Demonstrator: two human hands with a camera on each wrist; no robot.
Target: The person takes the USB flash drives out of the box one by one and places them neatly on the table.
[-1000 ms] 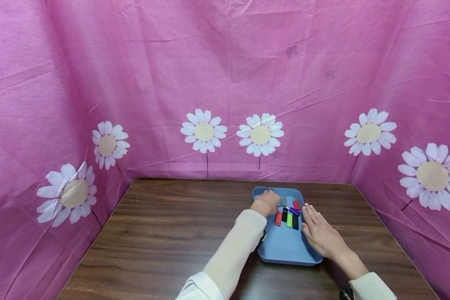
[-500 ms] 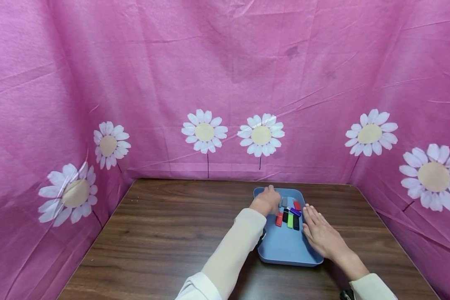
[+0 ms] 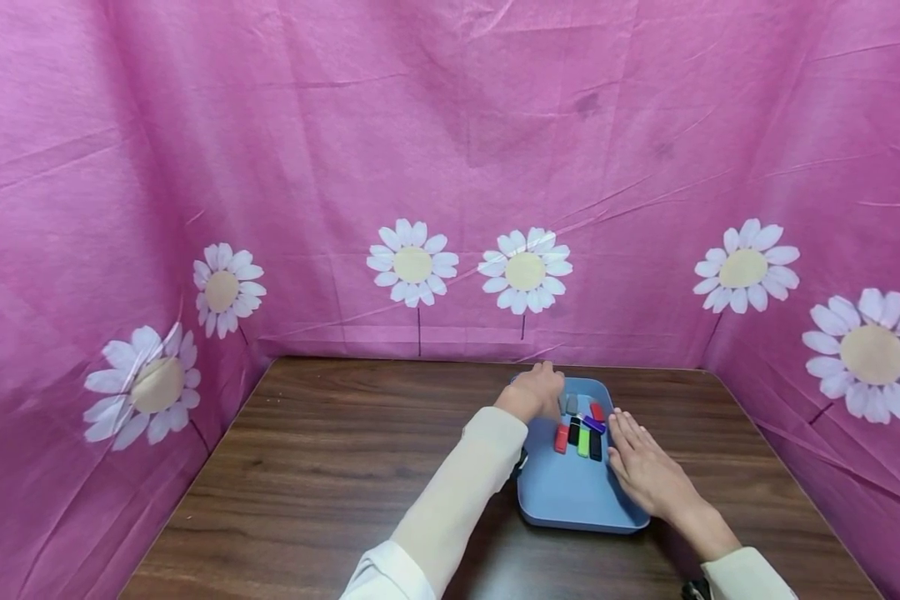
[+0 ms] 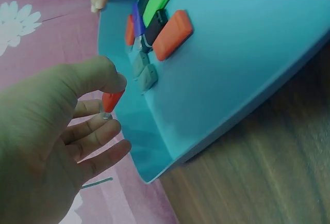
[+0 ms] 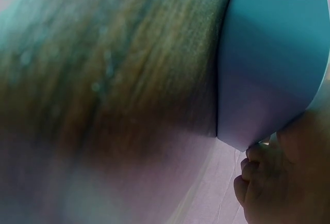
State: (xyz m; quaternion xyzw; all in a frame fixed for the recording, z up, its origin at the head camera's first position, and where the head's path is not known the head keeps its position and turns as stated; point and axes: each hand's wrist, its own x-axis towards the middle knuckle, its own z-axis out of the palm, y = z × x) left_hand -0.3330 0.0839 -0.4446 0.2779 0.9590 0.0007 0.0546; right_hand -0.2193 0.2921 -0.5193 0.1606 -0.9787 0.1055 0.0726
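My left hand (image 3: 532, 393) is over the far left corner of a blue tray (image 3: 577, 496). In the left wrist view it pinches a small red USB stick (image 4: 111, 101) with a metal plug, between thumb and fingers, above the tray's end wall. Several USB sticks lie in the tray: a red one (image 3: 562, 439), a lime green one (image 3: 584, 442), a black one (image 3: 596, 445), a purple one (image 3: 593, 424) and a second red one (image 3: 597, 411). Two small grey pieces (image 4: 148, 77) lie beside them. My right hand (image 3: 648, 467), fingers straight, rests along the tray's right rim.
The tray stands on a brown wooden table (image 3: 330, 467), right of its middle and near the back edge. A pink cloth (image 3: 450, 150) printed with white daisies hangs behind the table and on both sides.
My left hand has risen slightly towards the tray's far edge. The right hand stays at the rim, and the sticks in the tray lie as before.
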